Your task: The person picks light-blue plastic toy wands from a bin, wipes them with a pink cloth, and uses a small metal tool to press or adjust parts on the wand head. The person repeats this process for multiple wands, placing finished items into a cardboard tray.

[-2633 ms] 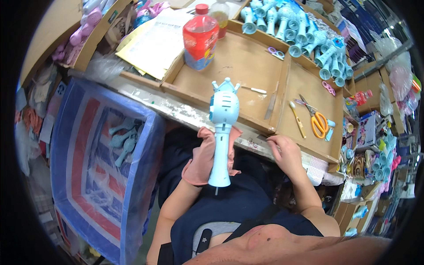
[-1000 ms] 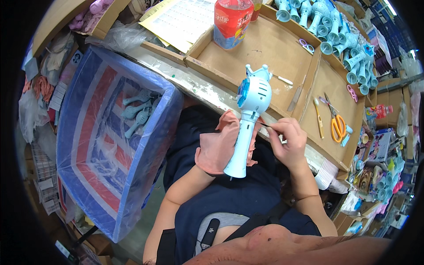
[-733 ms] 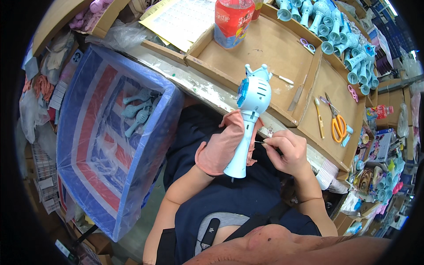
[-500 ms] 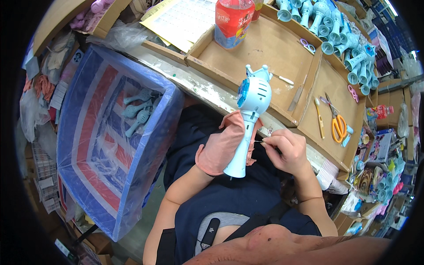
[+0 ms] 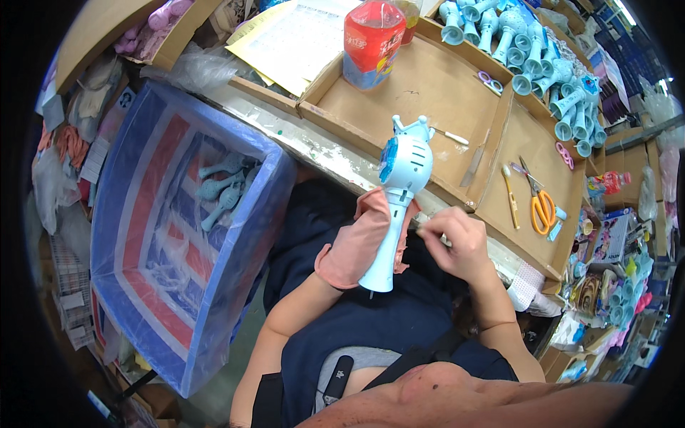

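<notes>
My left hand (image 5: 362, 245), in a salmon-pink cloth glove, is wrapped round the handle of a light blue toy wand (image 5: 389, 246). The wand tilts, its round slotted head and small crown at the top, a darker blue disc on the head's left side. A small dark tip pokes out of the handle's lower end. Just right of the handle, bare and apart from it, is my right hand (image 5: 462, 241). Its thumb and forefinger are pinched together; whatever they hold is too small or hidden to make out.
Cardboard trays (image 5: 314, 118) on the bench hold orange-handled scissors (image 5: 542, 214), a yellow-handled brush (image 5: 511, 196), a white-handled tool (image 5: 451, 135) and a red-labelled bottle (image 5: 371, 46). More blue wand parts (image 5: 531, 57) are heaped behind. A striped, plastic-lined bin (image 5: 275, 175) stands left.
The thin, needle-like piece that reached from my right fingers to the handle no longer shows. My right hand has shifted slightly left and up. The left still grips the wand.
</notes>
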`<state>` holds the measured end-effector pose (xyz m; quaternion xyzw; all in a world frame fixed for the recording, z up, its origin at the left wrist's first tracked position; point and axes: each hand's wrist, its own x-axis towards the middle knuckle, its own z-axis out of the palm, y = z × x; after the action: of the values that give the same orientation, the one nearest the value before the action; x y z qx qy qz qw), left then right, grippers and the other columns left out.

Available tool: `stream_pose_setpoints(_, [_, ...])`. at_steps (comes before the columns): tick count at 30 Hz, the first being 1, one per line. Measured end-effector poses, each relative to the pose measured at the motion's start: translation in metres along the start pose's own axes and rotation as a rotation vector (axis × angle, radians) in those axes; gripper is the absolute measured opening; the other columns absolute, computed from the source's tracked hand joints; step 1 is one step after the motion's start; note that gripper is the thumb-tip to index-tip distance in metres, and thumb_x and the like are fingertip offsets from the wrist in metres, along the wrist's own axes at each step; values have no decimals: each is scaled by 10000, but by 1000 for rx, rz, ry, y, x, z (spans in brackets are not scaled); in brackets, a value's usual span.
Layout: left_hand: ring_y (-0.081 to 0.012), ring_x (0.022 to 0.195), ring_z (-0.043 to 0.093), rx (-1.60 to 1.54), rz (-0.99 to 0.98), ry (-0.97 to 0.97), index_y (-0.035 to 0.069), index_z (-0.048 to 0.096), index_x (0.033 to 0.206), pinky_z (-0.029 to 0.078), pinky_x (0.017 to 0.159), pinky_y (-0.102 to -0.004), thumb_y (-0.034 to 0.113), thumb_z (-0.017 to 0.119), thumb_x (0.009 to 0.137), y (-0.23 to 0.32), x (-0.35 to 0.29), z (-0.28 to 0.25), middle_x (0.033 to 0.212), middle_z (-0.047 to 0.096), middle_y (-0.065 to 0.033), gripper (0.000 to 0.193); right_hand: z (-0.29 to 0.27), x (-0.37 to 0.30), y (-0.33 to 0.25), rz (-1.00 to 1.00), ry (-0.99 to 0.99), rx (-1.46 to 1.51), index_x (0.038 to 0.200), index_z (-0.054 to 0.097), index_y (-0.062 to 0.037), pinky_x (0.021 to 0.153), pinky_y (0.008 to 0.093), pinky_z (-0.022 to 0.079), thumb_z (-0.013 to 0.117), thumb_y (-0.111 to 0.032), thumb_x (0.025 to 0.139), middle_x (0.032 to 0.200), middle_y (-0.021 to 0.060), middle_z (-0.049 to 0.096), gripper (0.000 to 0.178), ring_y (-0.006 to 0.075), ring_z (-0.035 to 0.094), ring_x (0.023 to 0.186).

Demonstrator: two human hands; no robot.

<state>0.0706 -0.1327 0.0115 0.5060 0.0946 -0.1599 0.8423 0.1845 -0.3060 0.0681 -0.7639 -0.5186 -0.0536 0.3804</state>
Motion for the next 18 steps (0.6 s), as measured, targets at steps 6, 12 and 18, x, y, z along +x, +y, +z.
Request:
stream_pose_setpoints(6, [-145, 568, 609, -49, 96, 191, -17, 580, 986, 565, 539, -304, 90, 663, 844, 11, 2, 12, 722, 581, -57, 196, -4, -23, 22, 189, 326, -30, 879, 658, -13, 581, 294, 524, 734, 44, 769, 829, 116, 642, 145, 217, 638, 676])
stream_pose_setpoints(12, [-124, 543, 583, -381, -11, 165, -13, 541, 1127, 560, 557, -329, 128, 650, 879, 23, -11, 22, 658, 551, -36, 305, -4, -51, 16, 240, 215, 37, 894, 637, -9, 613, 280, 515, 713, 50, 788, 835, 113, 626, 143, 206, 610, 707])
stream_pose_setpoints(18, [-133, 468, 517, -529, -157, 166, 51, 514, 1204, 523, 521, -349, 552, 396, 913, 29, -6, 21, 596, 523, -33, 592, 0, -23, -4, -54, 53, 10, 925, 679, -56, 571, 312, 515, 740, 18, 722, 863, 84, 679, 224, 227, 649, 677])
